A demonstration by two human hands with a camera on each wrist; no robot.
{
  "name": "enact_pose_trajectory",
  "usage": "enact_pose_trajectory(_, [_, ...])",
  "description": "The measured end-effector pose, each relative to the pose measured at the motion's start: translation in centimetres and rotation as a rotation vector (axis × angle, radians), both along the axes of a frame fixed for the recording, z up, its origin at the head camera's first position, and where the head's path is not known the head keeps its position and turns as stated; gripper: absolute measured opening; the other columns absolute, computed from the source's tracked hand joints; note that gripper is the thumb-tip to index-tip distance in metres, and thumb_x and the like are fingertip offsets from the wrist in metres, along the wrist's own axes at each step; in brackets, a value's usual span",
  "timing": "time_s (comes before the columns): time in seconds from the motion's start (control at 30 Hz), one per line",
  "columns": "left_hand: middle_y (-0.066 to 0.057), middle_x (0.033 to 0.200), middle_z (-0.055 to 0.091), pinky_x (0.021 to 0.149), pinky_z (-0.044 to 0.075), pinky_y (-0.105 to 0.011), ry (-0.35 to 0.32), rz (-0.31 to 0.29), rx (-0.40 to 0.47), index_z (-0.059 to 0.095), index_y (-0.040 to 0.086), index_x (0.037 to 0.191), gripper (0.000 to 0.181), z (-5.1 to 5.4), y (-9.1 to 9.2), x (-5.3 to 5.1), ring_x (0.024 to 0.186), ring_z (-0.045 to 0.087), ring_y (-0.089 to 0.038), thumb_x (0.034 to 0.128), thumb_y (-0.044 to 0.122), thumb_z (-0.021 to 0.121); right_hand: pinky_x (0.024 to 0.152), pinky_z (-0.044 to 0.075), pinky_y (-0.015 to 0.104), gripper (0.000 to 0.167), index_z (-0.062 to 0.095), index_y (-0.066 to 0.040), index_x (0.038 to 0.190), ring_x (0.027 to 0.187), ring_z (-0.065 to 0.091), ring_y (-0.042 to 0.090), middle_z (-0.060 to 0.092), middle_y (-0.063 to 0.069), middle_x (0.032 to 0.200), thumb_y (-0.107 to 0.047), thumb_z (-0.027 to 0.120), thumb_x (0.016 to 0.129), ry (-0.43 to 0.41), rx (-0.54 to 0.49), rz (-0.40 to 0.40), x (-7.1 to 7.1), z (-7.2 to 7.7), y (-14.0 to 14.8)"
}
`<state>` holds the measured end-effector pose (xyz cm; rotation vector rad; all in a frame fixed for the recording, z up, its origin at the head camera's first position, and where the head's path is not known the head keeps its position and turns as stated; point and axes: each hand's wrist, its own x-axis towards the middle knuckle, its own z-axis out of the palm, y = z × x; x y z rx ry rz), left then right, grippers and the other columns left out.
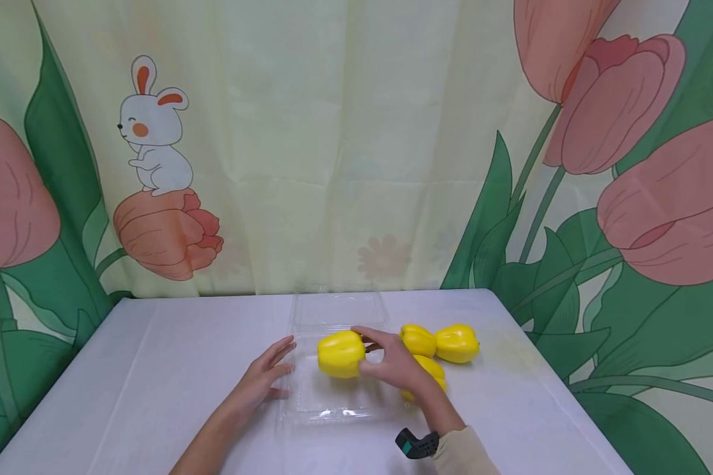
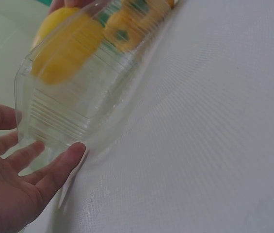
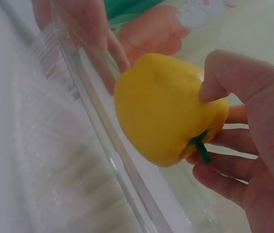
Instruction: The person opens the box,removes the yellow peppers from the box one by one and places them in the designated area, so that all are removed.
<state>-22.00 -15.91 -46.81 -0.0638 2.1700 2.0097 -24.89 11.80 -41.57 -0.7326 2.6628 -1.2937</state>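
Observation:
A yellow bell pepper (image 1: 340, 355) is held in my right hand (image 1: 392, 359), thumb and fingers gripping its stem end. In the right wrist view the pepper (image 3: 163, 109) shows a green stem, and it hangs above a clear plastic clamshell box (image 1: 333, 414). The box lies with its lid (image 1: 339, 309) folded back toward the curtain. My left hand (image 1: 258, 379) is at the box's left side. In the left wrist view the left hand's (image 2: 23, 179) fingers are spread and rest against the end of the box (image 2: 54, 116).
Several more yellow peppers (image 1: 457, 343) lie on the white-covered table (image 1: 184, 369), right of the box. One of them is partly hidden by the right forearm. Behind the table hangs a curtain (image 1: 285, 165) printed with tulips and a rabbit.

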Motion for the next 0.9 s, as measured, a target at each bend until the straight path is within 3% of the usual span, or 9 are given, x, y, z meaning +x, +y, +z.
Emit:
enact_pose_trajectory(0.43, [-0.003,0.157,0.035,0.074,0.058,-0.039,0.002,-0.009,0.008,0.037,0.028,0.148,0.055,0.0,-0.1,0.0,0.132,0.046,-0.034,0.0968,0.016,0.053,0.097,0.05,0.053,0.062,0.051,-0.015,0.14,0.106,0.06,0.021,0.063,0.0,0.131,-0.013,0.063,0.079,0.054,-0.051,-0.004,0.0,0.2,1.0])
enact_pose_trajectory(0.9, [-0.003,0.157,0.034,0.075,0.058,-0.04,0.011,-0.015,0.028,0.036,0.025,0.149,0.055,-0.3,-0.2,-0.1,0.135,0.043,-0.035,0.0972,0.013,0.052,0.097,0.049,0.052,0.061,0.053,-0.022,0.139,0.105,0.061,0.016,0.064,-0.004,0.128,-0.01,0.062,0.08,0.083,-0.053,-0.027,0.4,0.9,2.0])
